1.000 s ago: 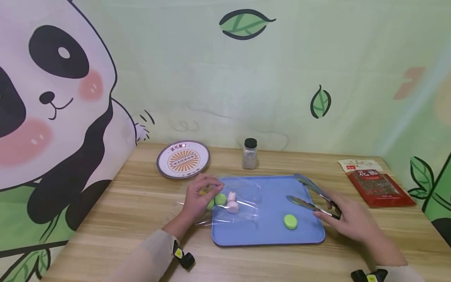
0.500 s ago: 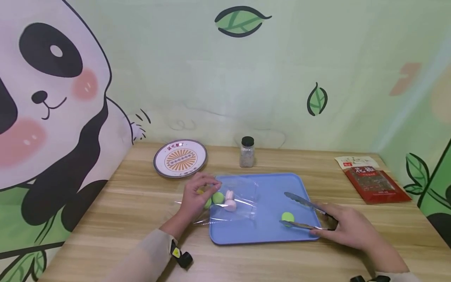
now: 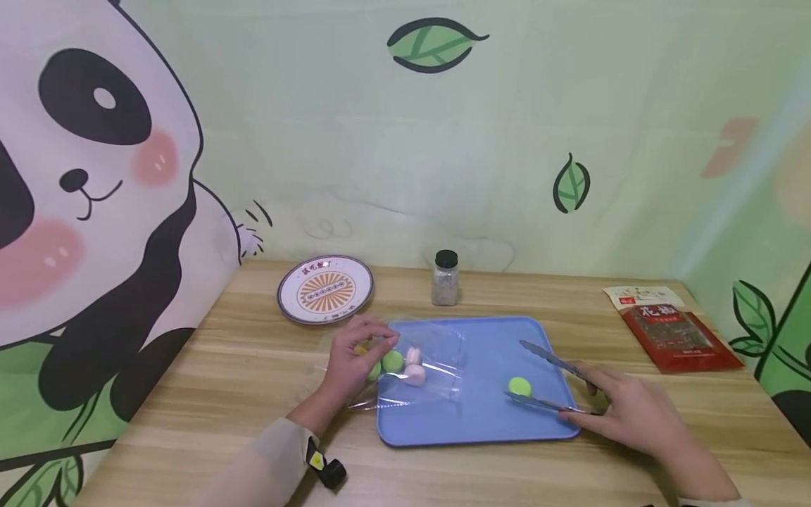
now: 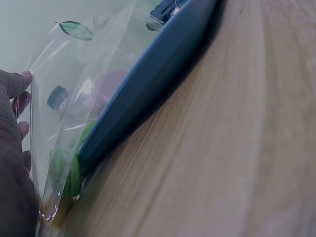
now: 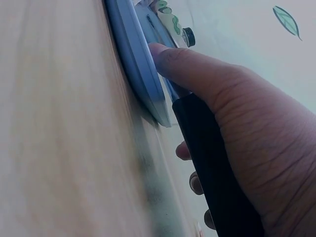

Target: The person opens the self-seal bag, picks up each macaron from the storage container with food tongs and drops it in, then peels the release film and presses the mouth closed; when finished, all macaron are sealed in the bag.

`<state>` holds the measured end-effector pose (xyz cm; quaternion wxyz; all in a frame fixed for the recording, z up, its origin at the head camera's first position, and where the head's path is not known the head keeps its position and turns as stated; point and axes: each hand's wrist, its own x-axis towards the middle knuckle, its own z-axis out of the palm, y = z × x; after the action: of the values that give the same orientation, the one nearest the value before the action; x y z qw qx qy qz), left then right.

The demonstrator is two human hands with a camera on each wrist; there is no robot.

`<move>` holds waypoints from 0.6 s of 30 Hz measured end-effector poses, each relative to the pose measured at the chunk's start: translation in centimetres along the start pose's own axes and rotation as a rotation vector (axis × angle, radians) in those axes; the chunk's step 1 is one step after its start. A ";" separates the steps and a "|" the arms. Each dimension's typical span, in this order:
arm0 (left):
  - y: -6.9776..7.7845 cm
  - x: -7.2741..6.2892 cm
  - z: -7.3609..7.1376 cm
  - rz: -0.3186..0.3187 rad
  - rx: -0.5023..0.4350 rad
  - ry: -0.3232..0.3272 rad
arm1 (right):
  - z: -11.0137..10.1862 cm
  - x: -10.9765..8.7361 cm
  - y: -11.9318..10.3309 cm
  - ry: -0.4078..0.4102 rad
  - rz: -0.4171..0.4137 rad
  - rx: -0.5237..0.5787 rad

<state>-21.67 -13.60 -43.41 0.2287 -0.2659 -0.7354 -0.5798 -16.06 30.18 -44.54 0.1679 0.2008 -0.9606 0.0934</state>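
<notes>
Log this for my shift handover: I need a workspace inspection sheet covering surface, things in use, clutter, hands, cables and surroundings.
Surface: wood-grain table bearing a blue tray.
Things in use: clear bag overlapping the tray, with green macarons, pink macarons and a partly hidden yellow one showing through; loose green macaron on the tray; spread tongs beside it, contact unclear.
Clutter: plate, black-capped jar, red packet.
Hands: left hand pinches the bag; right hand grips the tongs.
Cables: nothing seen.
Surroundings: pale green backdrop with panda and leaves.
</notes>
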 end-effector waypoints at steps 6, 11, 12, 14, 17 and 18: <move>0.0 0.1 0.1 0.015 0.005 0.004 | 0.0 0.0 0.1 0.008 -0.020 0.012; 0.0 0.2 0.2 0.026 0.007 0.009 | -0.3 0.0 -0.2 -0.037 -0.004 0.014; 0.0 0.2 0.2 0.024 0.005 0.008 | -0.4 0.0 -0.3 -0.043 0.001 0.014; 0.0 0.2 0.2 0.019 0.008 0.007 | -0.4 0.0 -0.4 -0.057 0.014 0.013; 0.0 0.1 0.1 0.012 0.009 0.004 | -0.4 0.0 -0.4 -0.078 0.037 0.015; 0.0 0.1 0.1 0.012 0.010 0.003 | -0.4 0.0 -0.4 -0.085 0.044 0.015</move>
<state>-21.71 -13.50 -43.40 0.2346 -0.2682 -0.7363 -0.5752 -15.77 29.88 -44.11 0.1232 0.1846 -0.9703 0.0958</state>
